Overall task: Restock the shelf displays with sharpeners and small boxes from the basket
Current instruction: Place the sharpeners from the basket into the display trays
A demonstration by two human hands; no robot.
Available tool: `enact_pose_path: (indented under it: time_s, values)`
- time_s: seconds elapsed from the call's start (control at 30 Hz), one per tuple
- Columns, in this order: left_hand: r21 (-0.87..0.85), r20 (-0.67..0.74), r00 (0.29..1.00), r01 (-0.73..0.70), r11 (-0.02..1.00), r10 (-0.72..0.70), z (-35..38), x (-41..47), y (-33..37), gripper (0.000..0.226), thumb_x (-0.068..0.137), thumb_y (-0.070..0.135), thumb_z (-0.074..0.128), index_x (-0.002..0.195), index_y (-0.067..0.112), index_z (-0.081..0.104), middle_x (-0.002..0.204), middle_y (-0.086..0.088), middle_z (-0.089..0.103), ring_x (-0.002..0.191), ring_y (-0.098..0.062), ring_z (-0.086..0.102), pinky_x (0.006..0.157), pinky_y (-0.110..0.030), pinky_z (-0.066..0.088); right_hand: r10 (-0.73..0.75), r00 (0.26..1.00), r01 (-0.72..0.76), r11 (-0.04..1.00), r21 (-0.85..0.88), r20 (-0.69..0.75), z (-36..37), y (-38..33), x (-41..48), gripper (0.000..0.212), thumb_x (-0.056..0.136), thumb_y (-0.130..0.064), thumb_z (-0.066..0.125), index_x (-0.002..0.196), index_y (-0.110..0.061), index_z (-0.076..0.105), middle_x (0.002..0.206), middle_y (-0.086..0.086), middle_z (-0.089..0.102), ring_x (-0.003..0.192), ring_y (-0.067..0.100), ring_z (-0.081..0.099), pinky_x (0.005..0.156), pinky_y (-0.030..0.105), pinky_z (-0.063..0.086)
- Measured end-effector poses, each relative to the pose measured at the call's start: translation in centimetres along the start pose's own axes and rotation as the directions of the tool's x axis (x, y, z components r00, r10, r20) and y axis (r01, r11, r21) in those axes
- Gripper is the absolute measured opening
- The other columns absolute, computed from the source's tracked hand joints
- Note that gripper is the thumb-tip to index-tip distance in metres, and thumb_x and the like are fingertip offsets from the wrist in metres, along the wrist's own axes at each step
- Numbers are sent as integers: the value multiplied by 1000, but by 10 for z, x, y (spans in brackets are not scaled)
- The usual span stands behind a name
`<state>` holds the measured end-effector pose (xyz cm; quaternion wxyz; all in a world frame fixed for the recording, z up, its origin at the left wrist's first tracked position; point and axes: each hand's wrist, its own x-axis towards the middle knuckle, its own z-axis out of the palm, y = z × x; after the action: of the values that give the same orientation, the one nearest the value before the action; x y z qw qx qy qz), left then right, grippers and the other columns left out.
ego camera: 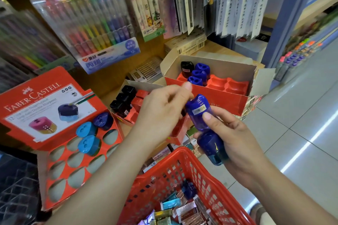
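Note:
My right hand (236, 133) grips two blue sharpeners: an upper one (198, 110) under my thumb and a darker lower one (213, 149) in my palm. My left hand (161, 109) hovers just left of the upper sharpener, fingers loosely curled, its fingertips close to the sharpener's top. Behind them, a red display tray (228, 86) holds three blue sharpeners (199, 74) and a black one (186, 68). The red basket (210, 184) below holds small boxes (182, 210) and another blue sharpener (189, 189).
A Faber-Castell display (54, 160) at the left holds two light-blue sharpeners and a dark-blue one, with many vacant holes. A middle tray (135, 113) holds black sharpeners. Marker packs hang above. Tiled floor lies to the right.

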<state>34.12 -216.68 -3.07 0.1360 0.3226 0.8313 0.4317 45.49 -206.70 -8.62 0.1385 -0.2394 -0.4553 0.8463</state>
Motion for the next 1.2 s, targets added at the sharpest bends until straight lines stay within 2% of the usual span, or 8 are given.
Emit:
enact_pose_path:
  time_s: [0.17,0.27,0.4,0.53,0.7,0.9,1.07,1.2]
  values:
    - [-76,104,993,55,996,-47,1,2,8,19,79,46,70,88,29,72,76,1,71,72,-17,70,72,-44,59,-202,979,198,967,-162,-5,1,-5,-2,28,76,-21,70,104,-23,71,89,5,74,71,16,67,63,24,57]
    - [-158,109,991,98,982,-82,0,7,10,12,79,30,75,91,25,75,81,-1,73,77,-17,71,74,-40,60,-261,964,242,939,-243,-49,-1,-7,0,23,83,-25,66,105,-28,71,91,-1,74,77,14,69,63,21,55]
    - [-202,-59,996,48,978,-61,1,24,19,17,80,21,74,98,20,74,81,-1,74,71,-13,71,64,-25,57,-59,975,36,993,-112,-216,-8,-23,4,28,95,-45,51,101,-27,71,91,3,75,85,25,70,63,33,56]
    - [-39,-151,988,-9,999,2,7,62,24,19,82,21,74,99,28,72,90,9,71,82,-11,69,76,-39,59,127,983,-101,977,185,-136,-25,-48,4,33,83,-35,57,100,-11,71,85,13,70,73,21,65,61,30,51]
    - [234,-125,986,-78,969,110,35,101,25,23,75,36,78,97,33,69,94,13,67,88,-10,62,84,-33,52,12,1000,-9,919,394,-5,-43,-69,6,48,47,-5,60,95,-12,59,84,14,60,75,24,62,57,27,52]
    - [387,-11,982,-172,906,191,68,119,17,25,77,39,76,100,30,70,102,9,68,92,-9,56,79,-24,41,-115,992,126,915,383,-51,-55,-81,7,36,55,0,64,90,-7,63,82,18,66,74,28,67,56,27,56]
    - [485,27,986,-157,860,165,78,128,13,30,82,46,69,108,32,70,85,9,57,97,-16,44,82,-33,42,-252,944,272,960,69,-212,-61,-90,6,23,72,-10,69,95,-17,68,85,10,71,72,22,69,49,23,52]
    - [571,152,979,-201,796,138,73,132,14,26,96,41,50,115,37,67,109,1,60,111,-27,41,98,-38,36,-358,854,218,905,-367,-377,-74,-72,20,23,86,-9,64,95,-31,67,100,-2,65,77,11,61,58,23,48]
